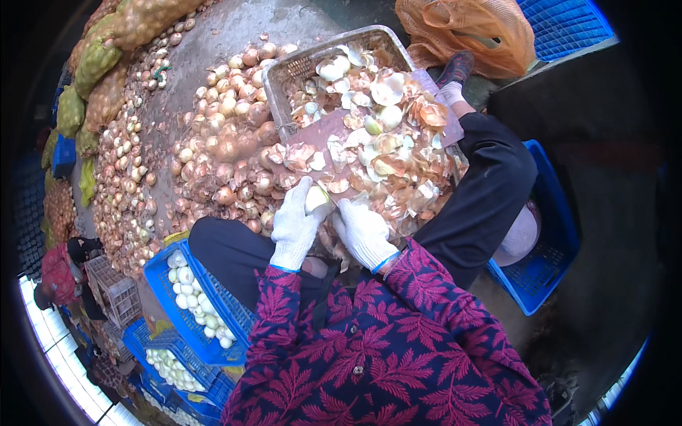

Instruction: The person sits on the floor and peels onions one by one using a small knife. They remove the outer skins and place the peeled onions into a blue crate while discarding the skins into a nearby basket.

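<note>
My left hand (295, 228), in a white knitted glove, grips a partly peeled onion (316, 198) whose bared side is pale green and white. Close against it is my right hand (365, 230), gloved the same way, its fingers curled around what looks like a small knife. Only a thin strip of blade (328, 194) shows beside the onion; the handle is hidden in the glove. Beyond both hands, papery onion skins (391, 165) cover a reddish board (319, 130) and spill toward my right leg. A peeled white onion (390, 116) lies among them.
A skin-filled plastic crate (269, 88) stands ahead. Unpeeled onions (229, 144) spread over the floor to the left. A blue crate (181, 314) of peeled onions sits by my left knee. Another blue crate (559, 234) holds a pale hat at right. Mesh sacks (98, 64) and another person (58, 274) are farther left.
</note>
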The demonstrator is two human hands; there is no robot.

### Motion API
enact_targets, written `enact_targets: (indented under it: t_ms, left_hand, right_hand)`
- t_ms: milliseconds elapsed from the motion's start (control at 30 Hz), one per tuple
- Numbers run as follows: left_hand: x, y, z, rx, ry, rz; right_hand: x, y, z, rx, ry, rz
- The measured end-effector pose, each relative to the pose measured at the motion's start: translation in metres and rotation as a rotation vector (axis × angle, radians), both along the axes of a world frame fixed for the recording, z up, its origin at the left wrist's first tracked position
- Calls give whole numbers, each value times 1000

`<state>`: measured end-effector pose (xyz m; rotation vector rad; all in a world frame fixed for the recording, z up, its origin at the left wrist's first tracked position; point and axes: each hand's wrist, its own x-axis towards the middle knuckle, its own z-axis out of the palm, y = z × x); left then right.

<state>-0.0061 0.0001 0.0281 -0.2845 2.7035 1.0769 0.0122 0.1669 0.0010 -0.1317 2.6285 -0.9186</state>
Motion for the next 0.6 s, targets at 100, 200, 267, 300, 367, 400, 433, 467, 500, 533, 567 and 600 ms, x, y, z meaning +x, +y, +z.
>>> enact_targets:
  t_ms: [100, 200, 267, 300, 367, 400, 433, 467, 500, 533, 567, 600]
  left_hand:
    - [-1, 2, 2, -15, -22, 10]
    - [-4, 8, 9, -36, -43, 21]
    - [-2, 7, 10, -39, -45, 41]
    - [1, 8, 6, -31, -41, 52]
    - [4, 7, 0, -21, -14, 72]
    - [4, 7, 0, -20, 10, 74]
    - [4, 6, 1, -19, 34, 77]
    - [5, 5, 0, 106, 8, 135]
    - [7, 4, 1, 231, -19, 191]
    - [10, 4, 3, 357, -47, 246]
    - [13, 4, 6, 374, -9, 210]
    - [17, 7, 13, 391, 23, 173]
  right_hand:
    - [-7, -1, -4, -36, 14, 52]
    - [-9, -2, -15, -61, 92, 53]
    - [8, 5, -8, -21, -51, 29]
    - [15, 12, -3, 2, -118, 16]
    - [22, 20, 5, -18, -99, 22]
    - [24, 23, 7, -29, -88, 19]
    - [26, 26, 10, -40, -77, 17]
    - [26, 29, 12, -89, -177, -4]
    - [25, 30, 14, -146, -203, -50]
    - [22, 30, 17, -203, -229, -94]
    - [18, 30, 19, -262, -255, -137]
    - [14, 30, 19, -439, -284, -210]
